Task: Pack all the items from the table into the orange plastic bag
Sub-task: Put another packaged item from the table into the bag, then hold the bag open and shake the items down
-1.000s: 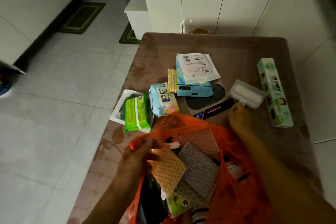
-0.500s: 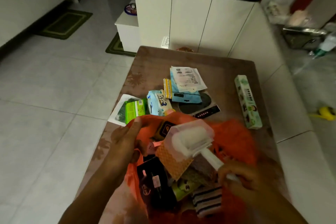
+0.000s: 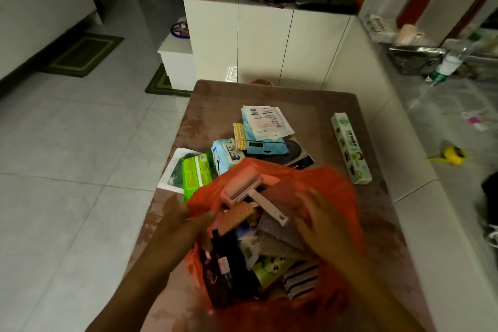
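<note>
Orange bag open on the brown table, both hands at its mouth.

The table (image 3: 269, 97) fills the centre; the orange plastic bag (image 3: 336, 186) sits at its 6 o'clock end, stuffed with packets and sponges. The left hand (image 3: 186, 219) grips the bag's rim at 9 o'clock. The right hand (image 3: 320, 217) hovers over the bag's 3 o'clock side, fingers spread and holding nothing (it is blurred). A pink lint roller (image 3: 246, 186) lies on top inside the bag at 12 o'clock. Beyond it wait a long green box (image 3: 350, 147) at 2 o'clock, a white mailer (image 3: 265, 120), a blue wipes pack (image 3: 225, 155) and a green packet (image 3: 195, 174) at 10 o'clock.
</note>
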Demonstrator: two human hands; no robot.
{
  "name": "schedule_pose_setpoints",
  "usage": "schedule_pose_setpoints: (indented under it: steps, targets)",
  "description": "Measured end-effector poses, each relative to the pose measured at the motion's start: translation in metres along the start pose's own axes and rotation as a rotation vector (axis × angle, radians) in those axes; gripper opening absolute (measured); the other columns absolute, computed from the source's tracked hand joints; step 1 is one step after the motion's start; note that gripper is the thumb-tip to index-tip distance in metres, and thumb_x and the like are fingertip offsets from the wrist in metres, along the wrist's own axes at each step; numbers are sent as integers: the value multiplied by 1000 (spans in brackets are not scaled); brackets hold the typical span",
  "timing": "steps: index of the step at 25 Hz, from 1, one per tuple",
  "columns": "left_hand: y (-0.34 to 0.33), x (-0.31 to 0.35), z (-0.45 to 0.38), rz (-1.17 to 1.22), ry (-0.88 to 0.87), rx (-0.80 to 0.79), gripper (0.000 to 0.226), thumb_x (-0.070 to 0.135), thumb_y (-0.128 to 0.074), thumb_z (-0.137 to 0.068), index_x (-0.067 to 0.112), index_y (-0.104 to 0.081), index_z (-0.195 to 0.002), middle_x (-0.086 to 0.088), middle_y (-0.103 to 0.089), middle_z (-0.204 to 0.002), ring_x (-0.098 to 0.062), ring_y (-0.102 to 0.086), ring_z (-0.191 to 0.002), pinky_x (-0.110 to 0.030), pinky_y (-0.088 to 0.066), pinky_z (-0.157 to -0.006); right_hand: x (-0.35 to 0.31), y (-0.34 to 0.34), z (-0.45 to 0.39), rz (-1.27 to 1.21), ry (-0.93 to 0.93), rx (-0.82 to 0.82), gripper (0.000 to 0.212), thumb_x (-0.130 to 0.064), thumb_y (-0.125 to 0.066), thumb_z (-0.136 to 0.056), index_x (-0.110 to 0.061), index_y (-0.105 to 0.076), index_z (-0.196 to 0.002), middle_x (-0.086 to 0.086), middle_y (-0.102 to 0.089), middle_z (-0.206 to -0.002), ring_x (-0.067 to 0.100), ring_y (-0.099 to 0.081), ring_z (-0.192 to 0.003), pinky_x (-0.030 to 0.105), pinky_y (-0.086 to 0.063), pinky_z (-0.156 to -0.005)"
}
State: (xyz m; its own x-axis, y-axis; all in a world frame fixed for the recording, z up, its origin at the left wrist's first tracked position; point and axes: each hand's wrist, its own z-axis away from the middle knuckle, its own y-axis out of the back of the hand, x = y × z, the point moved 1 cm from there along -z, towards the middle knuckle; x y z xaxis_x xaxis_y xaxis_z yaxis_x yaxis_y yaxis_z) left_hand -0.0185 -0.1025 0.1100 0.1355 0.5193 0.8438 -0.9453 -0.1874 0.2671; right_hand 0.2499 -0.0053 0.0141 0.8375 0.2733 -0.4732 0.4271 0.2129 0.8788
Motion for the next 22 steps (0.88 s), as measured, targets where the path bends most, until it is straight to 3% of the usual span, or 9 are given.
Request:
schedule_pose_setpoints:
  steps: [3, 6, 9, 12, 14, 16, 18, 20, 22]
  targets:
    - [-8, -6, 4, -147, 62, -14, 34, 26, -65, -88, 8, -73, -60, -7, -71, -56, -9, -63, -51, -28, -45, -64, 38, 17, 24, 154, -317, -175, 89, -58, -63, -78, -22, -23, -149, 9, -25, -156, 30, -30, -139, 43, -31, -110]
    - [-28, -1, 9, -78, 18, -11, 34, 28, -57, -94, 0, -72, -82, -18, -74, -74, -25, -69, -70, -41, -51, -78, 41, 23, 35, 149, -246, -270, 95, -83, -46, -67, -20, -45, -138, 9, -42, -147, 27, -40, -132, 38, -34, -105]
    - [-44, 9, 11, 60, -83, 1, 37, 33, -53, -95, -1, -68, -95, -25, -71, -89, -37, -69, -85, -49, -52, -85, 33, 14, 44, 529, -154, -364, 74, -66, -55, -77, -26, -42, -138, 5, -36, -147, 30, -30, -135, 48, -25, -109]
    - [-48, 14, 10, 151, -85, 75, 30, 33, -49, -96, 12, -70, -90, -3, -75, -73, -17, -72, -71, -36, -53, -69, 37, 7, 52, 625, -166, -410, 49, -24, -53, -86, -25, -47, -135, 5, -51, -138, 28, -40, -129, 46, -27, -108]
    - [-47, 14, 11, 165, -90, 102, 33, 31, -46, -99, 18, -64, -75, 7, -66, -52, -3, -63, -49, -29, -44, -60, 44, 16, 49, 326, -223, -266, 33, -14, -47, -92, -23, -57, -122, 4, -64, -120, 25, -56, -111, 38, -41, -97]
    - [-41, 13, 10, 169, -109, 130, 40, 31, -45, -99, 19, -60, -65, 8, -57, -46, -4, -53, -42, -30, -38, -59, 40, 44, 33, -355, -436, -144, 18, -15, -47, -97, -19, -62, -107, 5, -66, -97, 23, -64, -87, 39, -50, -78]
    - [-34, 17, 7, 182, -157, 135, 41, 30, -44, -100, 18, -59, -63, 6, -51, -47, -10, -47, -43, -32, -36, -57, 28, 81, 13, -920, -524, -5, 15, -15, -47, -98, -19, -62, -99, 2, -58, -75, 16, -57, -61, 34, -48, -59]
    - [-26, 26, 4, 206, -235, 131, 37, 24, -42, -100, 14, -62, -71, 0, -49, -50, -16, -43, -46, -29, -34, -50, 12, 118, -1, -1139, -426, 104, 17, -11, -46, -97, -17, -62, -94, 0, -49, -62, 11, -42, -45, 27, -36, -44]
    - [-19, 33, 2, 209, -286, 135, 34, 20, -41, -100, 12, -64, -77, -1, -50, -51, -18, -42, -45, -26, -32, -47, -8, 145, -6, -1183, -313, 167, 19, -9, -47, -96, -17, -63, -92, -2, -46, -57, 9, -33, -40, 22, -26, -39]
